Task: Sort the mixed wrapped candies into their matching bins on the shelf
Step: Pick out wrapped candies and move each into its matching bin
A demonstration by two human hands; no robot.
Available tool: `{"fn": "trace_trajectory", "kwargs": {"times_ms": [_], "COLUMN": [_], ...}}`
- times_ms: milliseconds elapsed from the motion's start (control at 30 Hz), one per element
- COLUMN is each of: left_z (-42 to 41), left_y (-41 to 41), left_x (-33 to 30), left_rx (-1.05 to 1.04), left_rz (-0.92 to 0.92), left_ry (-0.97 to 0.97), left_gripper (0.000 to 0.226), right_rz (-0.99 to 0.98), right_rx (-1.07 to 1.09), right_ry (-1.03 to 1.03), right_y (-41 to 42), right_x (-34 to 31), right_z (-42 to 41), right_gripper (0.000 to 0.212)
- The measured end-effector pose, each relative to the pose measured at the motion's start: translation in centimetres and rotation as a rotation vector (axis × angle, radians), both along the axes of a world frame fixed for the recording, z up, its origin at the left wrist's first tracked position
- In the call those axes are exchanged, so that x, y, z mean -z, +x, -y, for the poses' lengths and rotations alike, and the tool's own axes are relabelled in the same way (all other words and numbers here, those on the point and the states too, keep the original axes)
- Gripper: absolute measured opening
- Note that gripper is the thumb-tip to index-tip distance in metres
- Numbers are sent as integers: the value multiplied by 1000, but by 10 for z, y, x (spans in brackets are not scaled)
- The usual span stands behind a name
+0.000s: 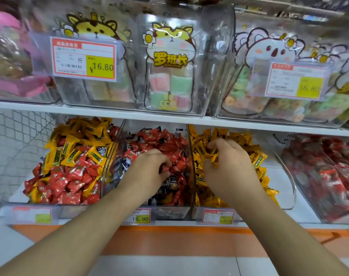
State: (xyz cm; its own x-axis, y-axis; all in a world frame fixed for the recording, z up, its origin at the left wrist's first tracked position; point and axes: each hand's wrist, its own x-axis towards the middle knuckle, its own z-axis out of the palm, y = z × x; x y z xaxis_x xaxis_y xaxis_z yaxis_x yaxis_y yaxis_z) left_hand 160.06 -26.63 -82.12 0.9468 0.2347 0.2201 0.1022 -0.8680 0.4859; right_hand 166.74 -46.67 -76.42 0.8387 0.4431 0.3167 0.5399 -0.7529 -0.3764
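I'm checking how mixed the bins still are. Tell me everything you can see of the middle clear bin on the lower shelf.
The middle bin is a clear plastic bin with slanted side walls, open at the top, standing between two neighbouring bins. It holds mostly red wrapped candies, with dark-wrapped ones and a few yellow ones near the front. The left hand reaches into it, fingers curled among red wrappers. A price tag reading 19.90 hangs at its front.

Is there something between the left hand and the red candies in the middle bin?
Nothing visible does. The left hand is already inside the middle bin, its fingers curled into the red candies.
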Motion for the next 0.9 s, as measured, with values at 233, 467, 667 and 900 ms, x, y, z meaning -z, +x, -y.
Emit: {"fn": "trace_trajectory", "kwargs": {"times_ms": [233, 467, 667, 900], "left_z": [-23, -12, -5, -12], "left_y": [-22, -17, 5, 3], "left_x": [-19, -16, 5, 4], "left_rx": [-197, -41, -14, -62], "left_rz": [65, 24, -93, -38], "left_ry": [66, 161, 234, 189], "left_gripper": [24, 43, 50, 21], "right_rz": [-3, -13, -16, -58], "right_rx": [-15, -71, -78, -71], "right_ry": [2, 1, 6, -11], "right_y": [-2, -5, -3, -1], "right_x": [-2, 0, 5, 3], "right_z": [-3, -7, -3, -4], "right_gripper": [41, 40, 41, 42]}}
